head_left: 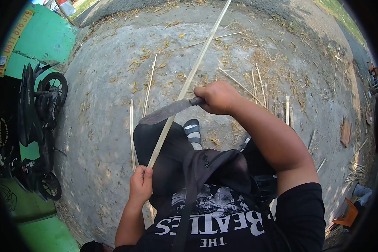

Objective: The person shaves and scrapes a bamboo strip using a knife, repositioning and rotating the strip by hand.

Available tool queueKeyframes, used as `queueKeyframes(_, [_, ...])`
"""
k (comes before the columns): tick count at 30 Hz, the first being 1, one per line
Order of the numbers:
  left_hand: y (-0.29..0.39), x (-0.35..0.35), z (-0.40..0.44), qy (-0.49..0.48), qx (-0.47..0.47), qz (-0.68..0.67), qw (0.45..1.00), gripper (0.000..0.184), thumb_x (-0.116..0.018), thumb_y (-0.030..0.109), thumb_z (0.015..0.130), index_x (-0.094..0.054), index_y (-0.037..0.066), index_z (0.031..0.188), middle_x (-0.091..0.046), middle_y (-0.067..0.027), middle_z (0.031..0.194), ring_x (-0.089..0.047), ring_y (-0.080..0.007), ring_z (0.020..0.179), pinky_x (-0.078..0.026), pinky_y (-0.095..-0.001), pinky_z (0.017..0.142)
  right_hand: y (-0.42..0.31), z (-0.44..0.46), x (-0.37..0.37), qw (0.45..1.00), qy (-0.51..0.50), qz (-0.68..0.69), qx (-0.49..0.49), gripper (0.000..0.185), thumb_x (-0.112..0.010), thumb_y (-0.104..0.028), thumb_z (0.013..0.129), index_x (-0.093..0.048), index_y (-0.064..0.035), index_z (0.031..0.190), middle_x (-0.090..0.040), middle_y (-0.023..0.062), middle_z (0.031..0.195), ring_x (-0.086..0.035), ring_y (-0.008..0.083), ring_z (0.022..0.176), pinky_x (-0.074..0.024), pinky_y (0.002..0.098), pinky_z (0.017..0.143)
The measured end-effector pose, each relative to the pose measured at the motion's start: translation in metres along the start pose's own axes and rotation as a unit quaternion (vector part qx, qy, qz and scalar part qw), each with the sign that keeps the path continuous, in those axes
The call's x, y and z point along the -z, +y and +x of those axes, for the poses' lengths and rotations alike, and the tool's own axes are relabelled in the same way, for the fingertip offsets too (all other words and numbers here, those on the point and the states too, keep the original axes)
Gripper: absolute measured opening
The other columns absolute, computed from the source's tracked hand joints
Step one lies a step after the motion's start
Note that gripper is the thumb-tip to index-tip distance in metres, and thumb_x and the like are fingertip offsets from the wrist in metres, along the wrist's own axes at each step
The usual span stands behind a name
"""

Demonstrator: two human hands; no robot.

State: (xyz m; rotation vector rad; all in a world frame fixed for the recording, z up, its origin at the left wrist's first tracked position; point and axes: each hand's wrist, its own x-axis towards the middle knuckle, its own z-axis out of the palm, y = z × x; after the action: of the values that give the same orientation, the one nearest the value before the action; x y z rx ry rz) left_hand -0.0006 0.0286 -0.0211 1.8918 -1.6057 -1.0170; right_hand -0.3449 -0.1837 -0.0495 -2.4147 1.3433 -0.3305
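Observation:
My right hand [217, 97] is closed round the dark handle of a broad-bladed knife [166, 112]. Its blade points left and lies across a long pale strip [199, 59], which looks like bamboo or wood. The strip slants from the top of the view down over my dark-clothed leg. At its lower end my left hand [141, 183] pinches it between thumb and fingers. How far the blade's edge has entered the strip, if at all, cannot be made out.
Several thin strips [150, 84] lie on the grey ground [96, 138] among dry leaves and shavings. A motorcycle [38, 105] stands at the left by green panels [50, 35]. At the lower right is an orange object [347, 215]; a reddish-brown block [345, 132] lies further up.

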Motion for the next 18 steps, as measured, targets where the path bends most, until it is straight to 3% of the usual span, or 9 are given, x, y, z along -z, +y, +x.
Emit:
queueKeyframes(8, [-0.012,-0.001,0.002,0.005,0.021,-0.006,1.0,0.043,-0.051,0.038,0.111,-0.056,0.002,0.087,-0.053,-0.0039,0.063,-0.052,-0.0125,0.059,-0.042,-0.0328,0.055,-0.003,0.003,-0.003,1.0,0.016,0.008,-0.009,0.014,-0.07,-0.025,0.088,-0.067,-0.0138,0.095,-0.071,0.0132,0.083,-0.071,0.0383,0.085,-0.0551,0.0526,0.073])
queueKeyframes(11, [-0.011,-0.002,0.003,0.023,-0.033,0.05,0.998,0.042,-0.05,0.035,0.111,-0.054,0.002,0.086,-0.052,-0.0088,0.062,-0.053,-0.0189,0.056,-0.041,-0.0369,0.054,-0.014,0.004,-0.003,1.0,-0.007,0.004,-0.014,0.014,-0.069,-0.025,0.088,-0.068,-0.0138,0.096,-0.072,0.0133,0.085,-0.071,0.0382,0.087,-0.0552,0.0527,0.073])
queueKeyframes(14, [-0.007,-0.003,0.002,0.028,-0.035,0.072,0.996,0.042,-0.049,0.034,0.112,-0.053,0.001,0.085,-0.051,-0.0131,0.061,-0.053,-0.0255,0.053,-0.04,-0.0405,0.053,0.007,0.01,-0.012,0.997,0.06,0.004,-0.054,0.02,-0.073,-0.028,0.087,-0.062,-0.0125,0.093,-0.069,0.015,0.077,-0.069,0.0406,0.077,-0.053,0.0541,0.067])
queueKeyframes(18, [-0.005,-0.002,0.003,0.034,-0.048,0.087,0.994,0.042,-0.048,0.033,0.112,-0.052,0.002,0.085,-0.051,-0.0149,0.06,-0.055,-0.0307,0.052,-0.04,-0.0428,0.052,-0.011,0.006,-0.006,0.998,-0.007,0.029,-0.05,0.018,-0.069,-0.029,0.091,-0.067,-0.0121,0.098,-0.073,0.0139,0.09,-0.071,0.0381,0.089,-0.0561,0.0522,0.076])
